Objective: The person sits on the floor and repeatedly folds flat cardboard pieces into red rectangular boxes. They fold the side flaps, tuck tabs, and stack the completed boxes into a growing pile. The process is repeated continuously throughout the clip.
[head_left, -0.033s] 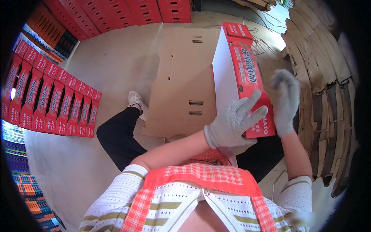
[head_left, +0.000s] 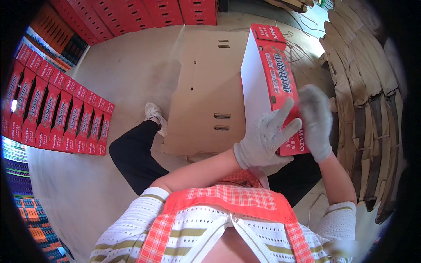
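A red printed cardboard box (head_left: 269,65) with a white inside stands on its side in front of me, its open side facing left. My left hand (head_left: 265,140), in a pale grey glove, lies across the box's near end. Its fingers are spread, two of them reaching over the red panels. My right hand (head_left: 315,120), gloved alike, is at the right edge of the box near the same end. Its fingers look stretched out and are slightly blurred by motion. Whether it touches the box I cannot tell.
Flat brown cardboard sheets (head_left: 206,92) lie left of the box. At the left stand several nested red boxes (head_left: 57,105); more red boxes (head_left: 144,15) line the back. Bundled brown cardboard (head_left: 368,96) is piled at the right. Loose straps (head_left: 302,52) lie beyond the box.
My right hand has moved left and slightly down, up against the box's right edge. My left hand and the box have barely shifted.
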The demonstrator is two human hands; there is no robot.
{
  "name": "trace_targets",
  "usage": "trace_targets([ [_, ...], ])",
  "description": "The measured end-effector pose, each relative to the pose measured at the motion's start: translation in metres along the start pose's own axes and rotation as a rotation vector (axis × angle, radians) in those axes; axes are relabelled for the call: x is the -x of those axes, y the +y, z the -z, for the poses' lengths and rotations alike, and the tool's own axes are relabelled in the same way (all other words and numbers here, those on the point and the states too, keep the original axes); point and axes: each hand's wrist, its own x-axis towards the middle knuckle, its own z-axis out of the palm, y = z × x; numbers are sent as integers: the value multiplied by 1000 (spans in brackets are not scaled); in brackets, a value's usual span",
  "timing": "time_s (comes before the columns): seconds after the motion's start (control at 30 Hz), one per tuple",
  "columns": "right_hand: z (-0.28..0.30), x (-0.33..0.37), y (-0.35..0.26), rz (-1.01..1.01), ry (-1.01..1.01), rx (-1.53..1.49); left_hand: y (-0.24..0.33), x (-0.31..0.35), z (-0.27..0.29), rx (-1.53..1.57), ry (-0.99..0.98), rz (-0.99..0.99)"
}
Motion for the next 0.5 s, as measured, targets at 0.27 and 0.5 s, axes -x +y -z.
trace_targets([
  [0.27, -7, -36, -41, -318, -673, 389, 9, 31, -32, 39, 10, 524],
  [0.5, -71, -50, -31, 323, -725, 555, 5, 37, -41, 309, -285, 562],
])
